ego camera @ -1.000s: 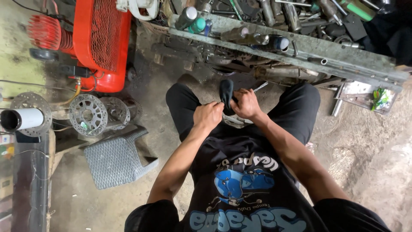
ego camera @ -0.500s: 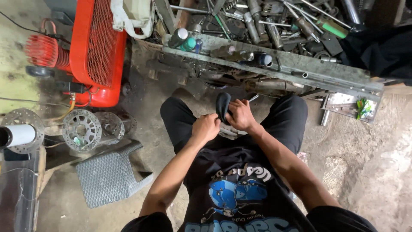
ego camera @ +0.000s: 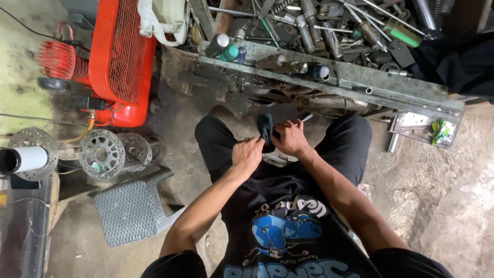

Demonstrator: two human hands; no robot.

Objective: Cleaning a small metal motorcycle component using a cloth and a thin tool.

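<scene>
Both of my hands meet in front of my lap over a small dark rubber-like part (ego camera: 265,128) that sticks up between them. My right hand (ego camera: 289,139) is closed around its side, with a thin metal piece (ego camera: 305,118) poking out past the fingers. My left hand (ego camera: 247,156) is clenched just below and to the left of the dark part, touching it. What lies under my hands is mostly hidden; a pale object (ego camera: 275,159) shows on my lap. I sit with knees apart in dark trousers.
A long metal workbench rail (ego camera: 360,85) piled with tools, screwdrivers and spray cans runs ahead. A red air compressor (ego camera: 116,62) stands at left. Brake discs and sprockets (ego camera: 103,153) lie on the dirt floor beside a grey woven stool (ego camera: 131,208). A white-ended pipe (ego camera: 23,159) sits far left.
The camera view has shifted slightly, so the bench and compressor sit higher in frame. My hands stay together on the dark part, with only small twisting movements.
</scene>
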